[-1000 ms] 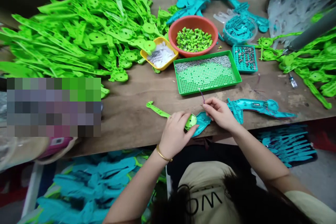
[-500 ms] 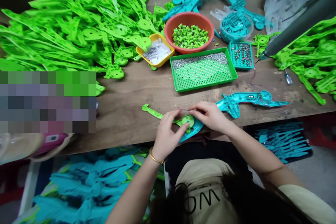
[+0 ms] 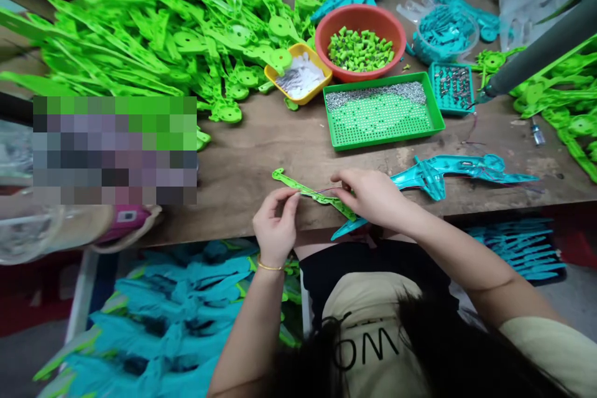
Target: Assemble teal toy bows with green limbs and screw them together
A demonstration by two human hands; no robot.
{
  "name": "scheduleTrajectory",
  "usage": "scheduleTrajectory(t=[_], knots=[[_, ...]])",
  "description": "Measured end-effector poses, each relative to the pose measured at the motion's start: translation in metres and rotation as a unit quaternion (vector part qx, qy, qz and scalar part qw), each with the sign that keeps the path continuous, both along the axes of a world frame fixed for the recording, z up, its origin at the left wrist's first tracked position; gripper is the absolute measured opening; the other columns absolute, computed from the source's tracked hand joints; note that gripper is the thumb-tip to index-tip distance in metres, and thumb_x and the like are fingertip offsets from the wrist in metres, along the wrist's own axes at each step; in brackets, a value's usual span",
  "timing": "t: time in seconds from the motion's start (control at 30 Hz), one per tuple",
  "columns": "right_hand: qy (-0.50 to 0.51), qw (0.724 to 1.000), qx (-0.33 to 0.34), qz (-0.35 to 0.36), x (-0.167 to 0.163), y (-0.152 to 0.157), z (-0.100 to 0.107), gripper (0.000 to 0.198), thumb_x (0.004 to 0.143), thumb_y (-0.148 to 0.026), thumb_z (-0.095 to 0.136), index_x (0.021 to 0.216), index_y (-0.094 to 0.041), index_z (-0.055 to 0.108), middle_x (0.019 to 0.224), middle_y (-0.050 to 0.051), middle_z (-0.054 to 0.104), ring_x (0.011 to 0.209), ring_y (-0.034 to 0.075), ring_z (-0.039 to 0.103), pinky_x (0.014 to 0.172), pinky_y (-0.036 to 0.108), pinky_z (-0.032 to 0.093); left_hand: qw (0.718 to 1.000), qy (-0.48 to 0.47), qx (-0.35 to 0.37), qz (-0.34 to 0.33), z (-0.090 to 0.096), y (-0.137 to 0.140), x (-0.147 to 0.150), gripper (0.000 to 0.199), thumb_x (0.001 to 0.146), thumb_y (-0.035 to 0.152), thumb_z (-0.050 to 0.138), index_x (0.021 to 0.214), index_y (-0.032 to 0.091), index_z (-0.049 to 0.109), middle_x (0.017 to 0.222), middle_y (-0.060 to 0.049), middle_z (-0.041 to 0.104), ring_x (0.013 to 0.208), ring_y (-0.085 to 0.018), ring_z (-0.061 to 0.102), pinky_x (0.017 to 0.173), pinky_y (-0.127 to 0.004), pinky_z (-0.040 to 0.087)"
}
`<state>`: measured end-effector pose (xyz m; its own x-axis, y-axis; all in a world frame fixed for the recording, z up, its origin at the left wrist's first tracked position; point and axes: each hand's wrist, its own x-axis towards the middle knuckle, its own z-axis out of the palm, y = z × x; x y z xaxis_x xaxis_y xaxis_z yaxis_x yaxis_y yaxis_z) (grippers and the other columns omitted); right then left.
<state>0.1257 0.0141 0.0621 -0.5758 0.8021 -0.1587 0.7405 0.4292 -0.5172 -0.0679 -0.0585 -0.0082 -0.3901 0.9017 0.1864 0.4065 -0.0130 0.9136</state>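
Note:
My left hand (image 3: 276, 224) is closed, thumb and forefinger pinching the end of a thin dark wire (image 3: 326, 189) beside a long green plastic part (image 3: 310, 190). Curled above the other end of that green part, my right hand (image 3: 374, 196) has the same wire between its fingertips. The green part lies slanted near the table's front edge, over a turquoise plastic part (image 3: 346, 229) whose pointed tip shows below my right hand. My right palm hides their middle. Just right of this hand lies a turquoise shell (image 3: 436, 177) with small metal pieces and wires on it.
Behind my hands stand a green perforated tray (image 3: 442, 127) of small metal pieces, a yellow dish (image 3: 308, 99), a red bowl (image 3: 321, 56) and a turquoise basket (image 3: 452, 111). Green parts (image 3: 186, 40) are heaped at left. A dark tool (image 3: 536, 46) hangs at upper right.
My left hand has left the round end of the green part and moved left to the wire. The green part has turned, and its round end is now hidden. The camera view has shifted.

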Motion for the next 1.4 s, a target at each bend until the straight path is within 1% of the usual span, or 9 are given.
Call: scheduleTrajectory(t=[0.13,0.33,0.43,0.53,0.6,0.67,0.8,1.1,1.4], knots=[[-0.059,0.998,-0.002,0.033,-0.006,-0.003,-0.009,0.024,0.093,-0.030,0.053,0.111,-0.019,0.063,0.108,0.009,0.071,0.092,0.023,0.067,0.072,0.032,0.045,0.986,0.156,0.056,-0.029,-0.008,0.006,-0.008,0.010,0.089,0.023,0.058,0.090,0.017,0.066,0.113,-0.009,0.068,0.112,-0.019,0.062,0.102,-0.039,0.047],[-0.007,0.995,0.091,0.028,0.021,-0.019,-0.020,0.032,0.094,-0.024,0.049,0.124,-0.016,0.057,0.116,0.011,0.067,0.105,0.024,0.062,0.086,0.036,0.048,0.986,0.134,0.091,-0.034,-0.006,0.004,0.004,0.009,0.089,0.020,0.056,0.096,0.016,0.062,0.110,-0.010,0.068,0.111,-0.020,0.063,0.102,-0.041,0.047],[0.030,0.983,0.175,-0.038,0.067,-0.022,-0.017,0.031,0.095,-0.031,0.050,0.120,-0.016,0.060,0.119,0.012,0.066,0.110,0.025,0.059,0.094,0.039,0.046,0.992,0.078,0.101,-0.012,-0.005,0.001,0.007,0.011,0.088,0.019,0.058,0.097,0.015,0.062,0.106,-0.011,0.069,0.106,-0.021,0.066,0.099,-0.042,0.050],[-0.004,0.961,0.211,-0.178,0.130,-0.018,-0.008,0.024,0.093,-0.022,0.046,0.109,-0.016,0.063,0.111,0.012,0.068,0.109,0.025,0.060,0.095,0.040,0.046,0.991,0.079,0.107,-0.014,-0.008,0.002,0.006,0.012,0.085,0.017,0.061,0.096,0.014,0.063,0.103,-0.012,0.070,0.104,-0.022,0.067,0.100,-0.045,0.050],[-0.089,0.947,0.199,-0.238,0.170,-0.016,-0.004,0.023,0.089,-0.018,0.047,0.105,-0.017,0.064,0.109,0.013,0.068,0.107,0.028,0.060,0.095,0.044,0.045,0.990,0.090,0.106,-0.017,-0.012,0.004,0.005,0.014,0.084,0.017,0.061,0.097,0.013,0.064,0.103,-0.013,0.070,0.105,-0.024,0.067,0.101,-0.047,0.049],[-0.178,0.936,0.176,-0.247,0.199,-0.017,-0.003,0.027,0.086,-0.021,0.053,0.110,-0.017,0.063,0.117,0.014,0.065,0.111,0.032,0.057,0.095,0.048,0.044,0.990,0.097,0.105,-0.017,-0.015,0.006,0.004,0.016,0.084,0.017,0.061,0.099,0.012,0.064,0.104,-0.015,0.070,0.107,-0.026,0.067,0.103,-0.049,0.048],[-0.248,0.922,0.175,-0.239,0.219,-0.020,-0.013,0.033,0.085,-0.025,0.058,0.118,-0.020,0.061,0.121,0.013,0.063,0.114,0.033,0.055,0.096,0.049,0.041,0.989,0.108,0.101,-0.015,-0.018,0.009,0.003,0.019,0.084,0.019,0.061,0.101,0.011,0.064,0.106,-0.017,0.071,0.108,-0.028,0.067,0.100,-0.049,0.049],[-0.226,0.932,0.207,-0.193,0.225,-0.015,-0.031,0.020,0.092,-0.030,0.051,0.100,-0.022,0.068,0.114,0.009,0.066,0.107,0.025,0.059,0.092,0.040,0.040,0.983,0.156,0.098,-0.025,-0.018,0.010,-0.001,0.018,0.083,0.023,0.061,0.099,0.014,0.066,0.104,-0.015,0.072,0.107,-0.028,0.067,0.100,-0.046,0.049],[-0.055,0.985,0.026,-0.164,0.247,0.003,-0.011,0.011,0.082,-0.029,0.063,0.081,-0.019,0.068,0.102,0.006,0.060,0.098,0.020,0.061,0.091,0.033,0.046,0.974,0.198,0.099,-0.042,-0.021,0.015,-0.003,0.014,0.084,0.026,0.060,0.095,0.018,0.065,0.101,-0.010,0.072,0.107,-0.025,0.066,0.100,-0.044,0.048]])
